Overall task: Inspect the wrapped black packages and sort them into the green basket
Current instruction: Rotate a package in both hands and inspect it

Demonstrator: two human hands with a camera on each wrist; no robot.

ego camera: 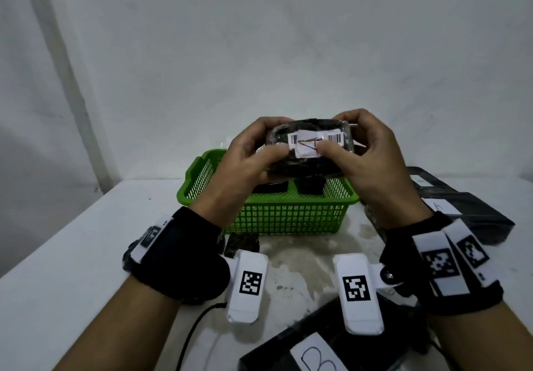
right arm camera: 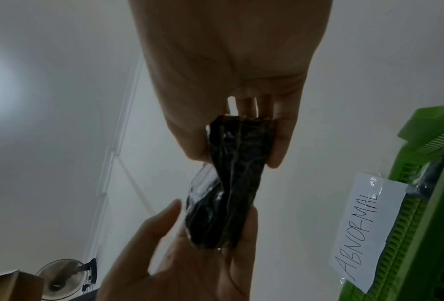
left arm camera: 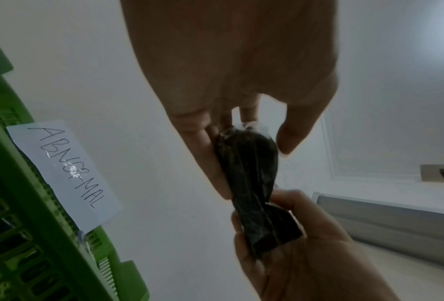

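- White tabletop (ego camera: 72,255) and a plain pale wall fill the scene; the surface between the wrists is stained.
- One wrapped black package (ego camera: 310,151) is held up between both hands, above the far side of one green basket (ego camera: 277,215).
- Left hand (ego camera: 245,166) grips the package's left end, thumb on the front face and fingers curled behind; right hand (ego camera: 372,163) grips the right end the same way, thumb tip touching the white barcode label (ego camera: 314,143).
- Package's long axis runs from one hand to the other, with the labelled face turned toward the person.
- Two dark items lie inside the basket, below the hands.
- Two more black packages lie beyond the right wrist, one with a label marked "A" (ego camera: 438,206); another, labelled "B" (ego camera: 317,359), lies under the right forearm, nearest the person.
- One small dark item lies on the table beside the left wrist, in front of the basket.
- Only the wrist views show the paper sign (left arm camera: 64,173) taped to the basket, reading "ABNORMAL", and the package's unlabelled edge with its shiny clear wrap.
- Only the right wrist view shows one fan (right arm camera: 61,279) and one cardboard box (right arm camera: 10,287) in the room behind.
- Only the head view shows the barcode label and the lettered packages.
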